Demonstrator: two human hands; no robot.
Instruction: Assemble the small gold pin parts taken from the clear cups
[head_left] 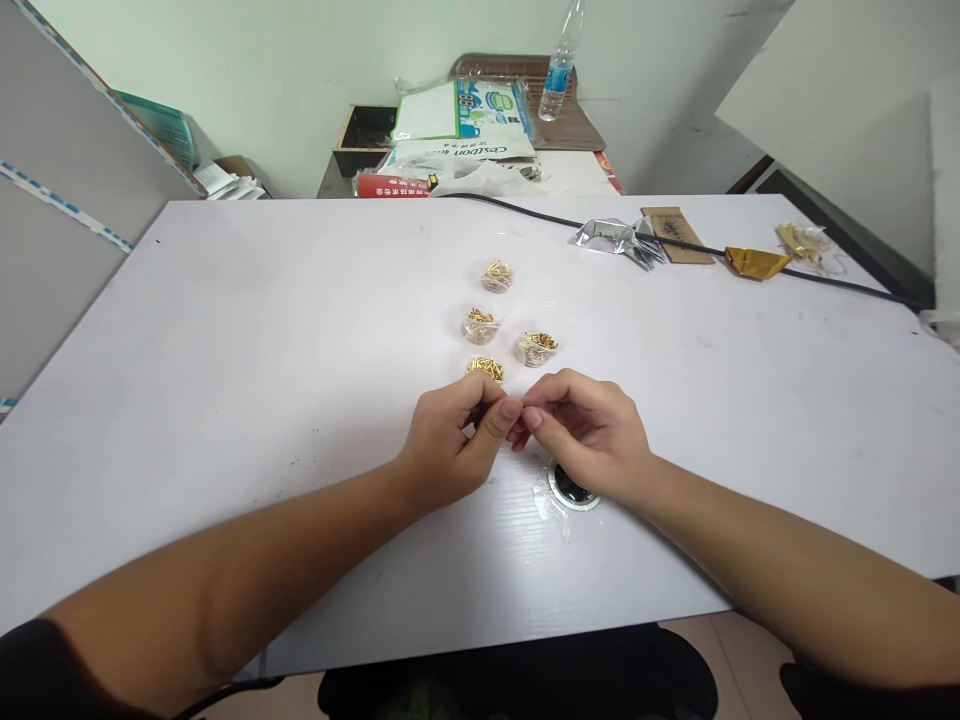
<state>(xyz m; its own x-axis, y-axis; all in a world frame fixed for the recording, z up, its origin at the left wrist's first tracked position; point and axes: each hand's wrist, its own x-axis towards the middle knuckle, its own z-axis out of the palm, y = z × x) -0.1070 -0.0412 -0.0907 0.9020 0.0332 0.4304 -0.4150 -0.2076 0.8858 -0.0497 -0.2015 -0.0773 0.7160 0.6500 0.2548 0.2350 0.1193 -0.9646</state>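
My left hand (455,435) and my right hand (589,425) meet fingertip to fingertip above the white table (300,350). Thumb and forefinger are pinched together on each; whatever sits between them is hidden or too small to name. Just beyond my left fingers lies a pile of small gold-coloured metal pieces (486,368). Several clear little bags or cups of similar pieces stand farther off: one bag (537,348) by my right fingers, another bag (481,325) to its left, and a third bag (497,276) behind. Partly under my right hand shows a round dark disc with a silver rim (571,490).
A black cable (525,212) runs along the back right, past silver foil packaging (607,237), a brown cardboard piece (679,238) and a gold foil packet (756,263). Behind the table are a water bottle (556,78), printed packages (495,105) and a dark box (365,135).
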